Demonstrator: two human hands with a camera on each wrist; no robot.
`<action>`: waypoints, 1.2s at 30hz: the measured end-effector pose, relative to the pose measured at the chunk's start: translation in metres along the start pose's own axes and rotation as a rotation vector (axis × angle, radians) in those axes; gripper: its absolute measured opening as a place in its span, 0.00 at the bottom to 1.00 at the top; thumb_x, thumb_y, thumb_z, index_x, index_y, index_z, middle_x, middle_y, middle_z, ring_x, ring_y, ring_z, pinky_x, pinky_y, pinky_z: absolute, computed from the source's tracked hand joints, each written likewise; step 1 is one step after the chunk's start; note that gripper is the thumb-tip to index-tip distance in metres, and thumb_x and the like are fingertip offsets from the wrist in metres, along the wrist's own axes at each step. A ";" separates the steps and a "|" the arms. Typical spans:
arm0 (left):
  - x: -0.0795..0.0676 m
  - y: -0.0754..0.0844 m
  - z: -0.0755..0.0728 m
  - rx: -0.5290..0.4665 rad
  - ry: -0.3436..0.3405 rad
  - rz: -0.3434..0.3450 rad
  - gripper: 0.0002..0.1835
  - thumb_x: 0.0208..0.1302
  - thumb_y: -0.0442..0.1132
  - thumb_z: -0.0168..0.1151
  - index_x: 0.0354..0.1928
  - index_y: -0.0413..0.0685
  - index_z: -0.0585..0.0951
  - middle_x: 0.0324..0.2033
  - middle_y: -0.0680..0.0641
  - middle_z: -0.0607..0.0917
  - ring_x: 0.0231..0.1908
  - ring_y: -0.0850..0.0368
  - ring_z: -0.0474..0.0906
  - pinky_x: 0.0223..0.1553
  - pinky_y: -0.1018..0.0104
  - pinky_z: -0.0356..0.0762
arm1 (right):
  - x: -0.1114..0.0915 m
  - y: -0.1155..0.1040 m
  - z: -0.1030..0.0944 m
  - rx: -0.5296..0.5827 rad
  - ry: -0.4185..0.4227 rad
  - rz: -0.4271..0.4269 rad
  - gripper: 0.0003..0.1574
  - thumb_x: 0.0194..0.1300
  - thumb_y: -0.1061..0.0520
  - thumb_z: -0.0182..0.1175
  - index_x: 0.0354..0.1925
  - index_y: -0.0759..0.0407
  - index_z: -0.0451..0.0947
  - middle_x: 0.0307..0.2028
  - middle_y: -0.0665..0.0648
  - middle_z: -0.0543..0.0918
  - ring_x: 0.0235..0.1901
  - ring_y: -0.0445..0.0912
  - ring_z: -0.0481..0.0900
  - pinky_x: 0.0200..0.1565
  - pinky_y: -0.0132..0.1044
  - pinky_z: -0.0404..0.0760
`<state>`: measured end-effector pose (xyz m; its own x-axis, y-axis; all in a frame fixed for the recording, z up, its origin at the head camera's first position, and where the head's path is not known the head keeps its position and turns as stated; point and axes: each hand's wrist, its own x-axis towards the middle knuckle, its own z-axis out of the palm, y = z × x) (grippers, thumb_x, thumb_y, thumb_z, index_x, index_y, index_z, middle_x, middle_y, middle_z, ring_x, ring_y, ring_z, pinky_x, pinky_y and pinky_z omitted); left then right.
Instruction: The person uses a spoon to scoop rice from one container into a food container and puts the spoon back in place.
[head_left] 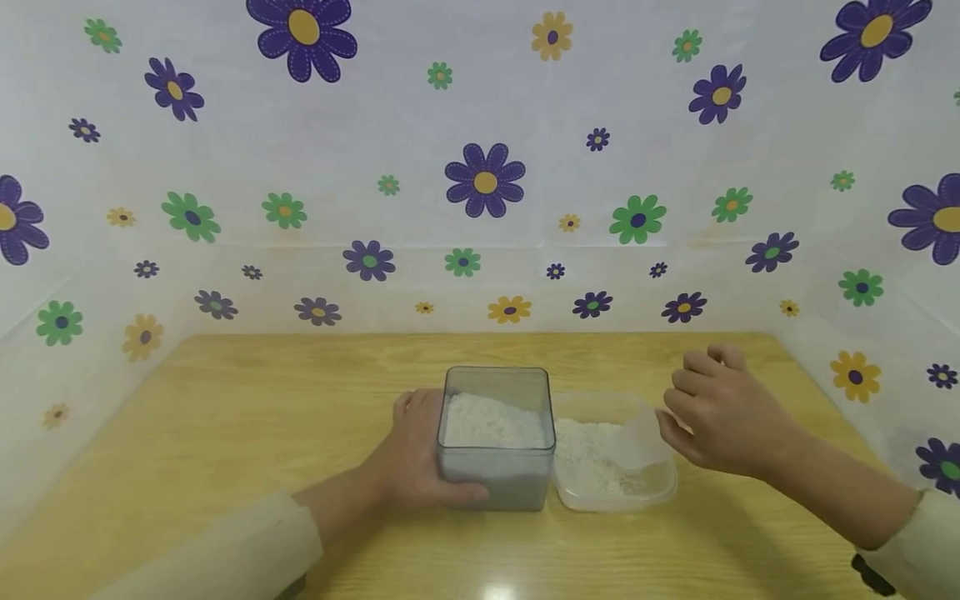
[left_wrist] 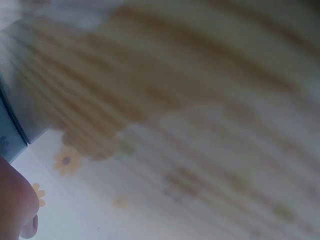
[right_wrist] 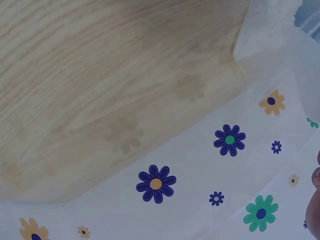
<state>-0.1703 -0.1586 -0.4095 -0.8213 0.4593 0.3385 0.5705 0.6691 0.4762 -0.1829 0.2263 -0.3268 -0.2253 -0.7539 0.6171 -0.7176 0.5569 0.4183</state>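
My left hand grips a grey see-through square container from its left side, thumb across the front and fingers behind. White powder fills much of it. Against its right side stands a low clear plastic tub, also with white powder inside. The curled fingers of my right hand hold a translucent white scoop, which dips into the tub's right part. In the left wrist view, the container's wall and part of the hand show at the left edge.
Both containers stand on a light wood-grain table. A white sheet with purple, green and yellow flowers hangs behind the table and along both sides.
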 end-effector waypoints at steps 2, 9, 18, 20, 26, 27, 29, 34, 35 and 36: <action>0.000 0.000 0.000 0.001 0.003 0.003 0.60 0.36 0.77 0.71 0.66 0.50 0.62 0.55 0.54 0.73 0.58 0.54 0.63 0.63 0.46 0.46 | 0.005 0.002 -0.001 -0.002 0.039 0.013 0.31 0.73 0.48 0.38 0.11 0.52 0.59 0.15 0.50 0.67 0.25 0.50 0.63 0.37 0.52 0.62; -0.001 0.001 -0.001 0.013 0.010 0.004 0.59 0.36 0.78 0.69 0.66 0.50 0.63 0.54 0.53 0.74 0.57 0.54 0.64 0.62 0.46 0.47 | 0.037 0.002 -0.011 -0.040 0.162 0.136 0.29 0.69 0.50 0.45 0.11 0.54 0.60 0.13 0.52 0.64 0.24 0.53 0.62 0.38 0.56 0.60; -0.003 0.004 0.000 0.005 0.004 0.003 0.59 0.36 0.77 0.70 0.65 0.50 0.63 0.53 0.54 0.74 0.57 0.54 0.63 0.62 0.46 0.47 | 0.075 -0.013 -0.011 -0.034 0.283 0.215 0.29 0.72 0.51 0.46 0.13 0.57 0.64 0.15 0.55 0.68 0.27 0.55 0.67 0.40 0.57 0.60; -0.003 0.004 0.000 0.011 0.004 0.004 0.59 0.36 0.77 0.70 0.66 0.50 0.62 0.54 0.54 0.73 0.57 0.54 0.63 0.61 0.45 0.47 | 0.083 -0.018 -0.009 -0.031 0.277 0.192 0.29 0.72 0.50 0.45 0.14 0.58 0.66 0.16 0.55 0.69 0.28 0.54 0.68 0.40 0.57 0.61; -0.003 0.004 -0.001 0.007 0.006 -0.001 0.59 0.36 0.76 0.70 0.66 0.49 0.62 0.54 0.53 0.74 0.57 0.54 0.63 0.61 0.44 0.47 | 0.101 -0.038 0.001 -0.033 0.182 0.090 0.19 0.64 0.54 0.55 0.18 0.59 0.72 0.19 0.55 0.72 0.29 0.54 0.68 0.41 0.54 0.63; -0.004 0.005 -0.001 0.006 0.008 -0.001 0.59 0.36 0.76 0.71 0.66 0.49 0.62 0.54 0.54 0.74 0.57 0.54 0.64 0.61 0.44 0.47 | 0.104 -0.041 0.003 -0.037 0.160 0.078 0.18 0.63 0.55 0.57 0.18 0.59 0.73 0.20 0.55 0.72 0.30 0.54 0.69 0.41 0.54 0.64; -0.004 0.004 -0.001 0.010 0.013 -0.002 0.59 0.36 0.77 0.70 0.66 0.50 0.62 0.54 0.54 0.74 0.56 0.54 0.64 0.61 0.44 0.47 | 0.108 -0.047 0.008 -0.046 0.129 0.059 0.15 0.60 0.56 0.60 0.18 0.58 0.73 0.20 0.54 0.73 0.31 0.53 0.69 0.42 0.53 0.65; -0.003 0.003 0.001 0.017 0.021 -0.006 0.58 0.36 0.78 0.69 0.65 0.52 0.63 0.53 0.56 0.74 0.55 0.56 0.64 0.60 0.46 0.48 | 0.117 -0.056 0.020 -0.079 0.084 0.019 0.17 0.58 0.56 0.65 0.16 0.56 0.72 0.21 0.53 0.74 0.31 0.51 0.69 0.43 0.51 0.66; -0.003 0.003 0.002 0.018 0.023 -0.005 0.58 0.36 0.79 0.69 0.64 0.52 0.63 0.53 0.56 0.73 0.55 0.57 0.64 0.60 0.46 0.48 | 0.118 -0.058 0.022 -0.083 0.081 0.011 0.18 0.58 0.55 0.65 0.16 0.55 0.72 0.20 0.52 0.74 0.31 0.51 0.69 0.43 0.50 0.66; -0.003 0.003 0.002 0.022 0.025 -0.004 0.58 0.36 0.79 0.69 0.64 0.52 0.63 0.53 0.56 0.73 0.55 0.57 0.64 0.60 0.47 0.48 | 0.120 -0.060 0.024 -0.087 0.076 0.004 0.18 0.59 0.55 0.65 0.16 0.55 0.72 0.20 0.52 0.75 0.31 0.51 0.69 0.43 0.50 0.65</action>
<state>-0.1658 -0.1569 -0.4107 -0.8229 0.4424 0.3566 0.5668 0.6836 0.4598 -0.1825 0.0945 -0.2935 -0.1747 -0.7249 0.6663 -0.6560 0.5904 0.4703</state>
